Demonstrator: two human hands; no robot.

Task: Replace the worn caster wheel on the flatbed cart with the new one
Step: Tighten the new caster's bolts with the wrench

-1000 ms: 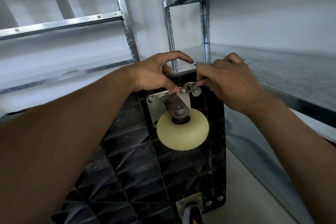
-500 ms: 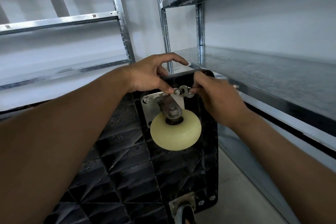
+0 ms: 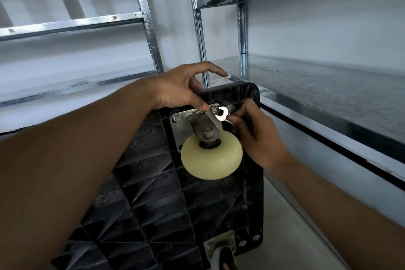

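Two hands work above the centre-frame caster wheel [image 3: 211, 156]: left hand [image 3: 179, 87] holds the flatbed cart [image 3: 153, 204] by its edge, thumb against a bolt [image 3: 213, 108]; right hand [image 3: 256, 136] pinches a wrench [image 3: 222, 114], open end just right of it.

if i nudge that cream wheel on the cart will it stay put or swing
The cream wheel looks round and smooth, so it would likely spin on its axle. It seems hard, not squashy. Its plate shows bolts in place, so it probably won't drop off.
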